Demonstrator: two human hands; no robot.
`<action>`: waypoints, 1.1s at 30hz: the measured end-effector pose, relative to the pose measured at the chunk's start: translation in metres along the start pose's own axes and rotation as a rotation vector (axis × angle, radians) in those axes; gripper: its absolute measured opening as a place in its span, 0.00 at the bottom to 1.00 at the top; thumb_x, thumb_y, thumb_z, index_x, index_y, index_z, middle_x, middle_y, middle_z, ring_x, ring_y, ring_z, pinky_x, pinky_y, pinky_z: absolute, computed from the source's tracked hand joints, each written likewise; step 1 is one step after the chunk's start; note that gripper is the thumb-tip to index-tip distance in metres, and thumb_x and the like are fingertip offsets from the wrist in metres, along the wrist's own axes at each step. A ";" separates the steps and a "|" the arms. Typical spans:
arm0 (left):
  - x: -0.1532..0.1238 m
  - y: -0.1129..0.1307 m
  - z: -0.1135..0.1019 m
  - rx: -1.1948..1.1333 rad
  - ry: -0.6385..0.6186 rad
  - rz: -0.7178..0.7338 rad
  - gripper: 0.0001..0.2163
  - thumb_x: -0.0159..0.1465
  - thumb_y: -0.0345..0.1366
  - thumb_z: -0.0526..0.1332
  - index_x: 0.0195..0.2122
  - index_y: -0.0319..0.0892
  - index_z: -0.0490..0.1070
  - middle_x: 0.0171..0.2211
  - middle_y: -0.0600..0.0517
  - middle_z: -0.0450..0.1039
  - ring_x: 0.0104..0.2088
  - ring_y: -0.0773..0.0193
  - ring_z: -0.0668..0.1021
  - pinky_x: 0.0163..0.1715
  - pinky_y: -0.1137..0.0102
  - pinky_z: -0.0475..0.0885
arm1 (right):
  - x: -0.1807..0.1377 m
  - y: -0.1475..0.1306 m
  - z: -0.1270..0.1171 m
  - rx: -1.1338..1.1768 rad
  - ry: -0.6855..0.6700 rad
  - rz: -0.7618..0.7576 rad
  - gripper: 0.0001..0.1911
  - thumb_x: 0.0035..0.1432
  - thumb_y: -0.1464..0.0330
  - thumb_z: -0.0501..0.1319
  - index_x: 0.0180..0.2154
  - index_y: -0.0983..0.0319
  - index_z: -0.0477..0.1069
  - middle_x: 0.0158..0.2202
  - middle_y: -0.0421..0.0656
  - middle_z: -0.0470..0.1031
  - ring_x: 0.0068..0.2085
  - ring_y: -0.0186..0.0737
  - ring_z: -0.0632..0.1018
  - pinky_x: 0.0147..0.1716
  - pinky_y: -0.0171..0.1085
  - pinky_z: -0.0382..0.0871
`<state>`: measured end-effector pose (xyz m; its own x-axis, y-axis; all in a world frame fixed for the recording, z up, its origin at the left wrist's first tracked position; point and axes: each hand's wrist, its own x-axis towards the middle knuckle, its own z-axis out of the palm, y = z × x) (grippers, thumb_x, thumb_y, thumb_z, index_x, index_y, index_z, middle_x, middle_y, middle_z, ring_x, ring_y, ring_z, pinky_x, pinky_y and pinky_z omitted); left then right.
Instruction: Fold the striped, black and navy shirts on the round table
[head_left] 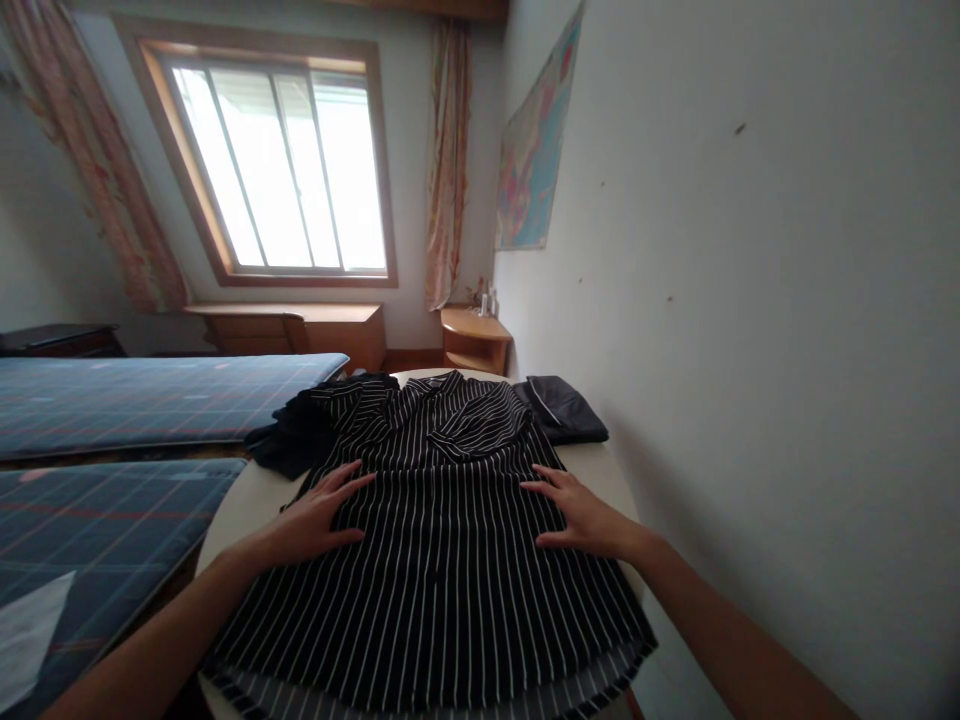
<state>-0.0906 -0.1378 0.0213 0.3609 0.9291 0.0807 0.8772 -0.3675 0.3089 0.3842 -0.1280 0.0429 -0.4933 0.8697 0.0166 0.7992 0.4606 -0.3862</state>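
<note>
Two hands, the left hand (pixel 326 512) and the right hand (pixel 579 512), are held at either side of a black shirt (pixel 442 560) with white stripes. The left hand is spread, its thumb parted from its fingers, and nothing is pinched by it. The right hand is spread in much the same way, with nothing gripped. Whether the cloth is pressed or barely met by the fingertips cannot be told. By this mirrored placing, both halves of the shirt seem to be kept within equal reach.

The shirt is laid lengthwise on a pale, rounded table (pixel 598 472), its collar (pixel 444 382) at the far end and its curved hem at the near edge, probably so that its full length can be supported. On the right, a sleeve (pixel 486 420) is laid inward across the chest.

At the table's far left, a heap of dark clothing (pixel 289 442) is set; at its far right, a folded dark garment (pixel 568 408) is placed near the wall (pixel 765 330). Both appear to be kept aside so that the middle is left to the shirt.

Left of the table, a near mattress (pixel 135 535) and a far mattress (pixel 150 408) are seen, both plaid. The room is lit by a far window (pixel 285 170).
</note>
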 end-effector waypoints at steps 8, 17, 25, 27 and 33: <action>0.009 0.028 -0.008 0.031 -0.234 -0.036 0.35 0.54 0.61 0.64 0.57 0.44 0.72 0.62 0.40 0.64 0.60 0.44 0.70 0.60 0.55 0.63 | 0.005 -0.001 -0.013 0.019 -0.264 0.058 0.48 0.37 0.51 0.75 0.60 0.57 0.68 0.66 0.52 0.58 0.66 0.59 0.57 0.65 0.52 0.51; 0.052 0.053 0.033 0.076 -0.114 0.098 0.31 0.67 0.60 0.50 0.65 0.49 0.63 0.68 0.44 0.53 0.67 0.42 0.57 0.63 0.48 0.56 | 0.028 -0.010 0.007 0.023 -0.189 -0.027 0.53 0.45 0.41 0.67 0.68 0.53 0.56 0.71 0.49 0.46 0.70 0.59 0.48 0.67 0.56 0.41; 0.122 0.077 0.043 0.073 0.102 0.131 0.25 0.71 0.49 0.50 0.66 0.44 0.61 0.69 0.44 0.52 0.69 0.49 0.55 0.65 0.53 0.55 | 0.057 0.016 -0.004 -0.075 0.165 0.192 0.14 0.64 0.58 0.57 0.40 0.61 0.74 0.42 0.48 0.76 0.43 0.43 0.77 0.44 0.38 0.67; 0.139 0.085 0.049 0.050 0.072 0.130 0.27 0.71 0.51 0.49 0.68 0.46 0.58 0.70 0.45 0.49 0.70 0.48 0.53 0.66 0.53 0.53 | 0.065 0.026 -0.005 -0.150 0.270 0.374 0.12 0.64 0.60 0.57 0.40 0.62 0.72 0.41 0.48 0.76 0.41 0.44 0.77 0.39 0.37 0.66; 0.153 0.096 0.072 0.011 0.042 0.169 0.27 0.70 0.55 0.48 0.67 0.51 0.60 0.70 0.46 0.49 0.70 0.46 0.50 0.67 0.49 0.46 | 0.078 0.046 -0.004 -0.212 0.264 0.592 0.21 0.64 0.52 0.55 0.42 0.63 0.72 0.41 0.53 0.79 0.42 0.53 0.79 0.35 0.41 0.66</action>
<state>0.0717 -0.0343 -0.0046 0.4901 0.8549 0.1705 0.8087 -0.5189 0.2770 0.3837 -0.0381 0.0306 0.1262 0.9877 0.0927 0.9719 -0.1044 -0.2108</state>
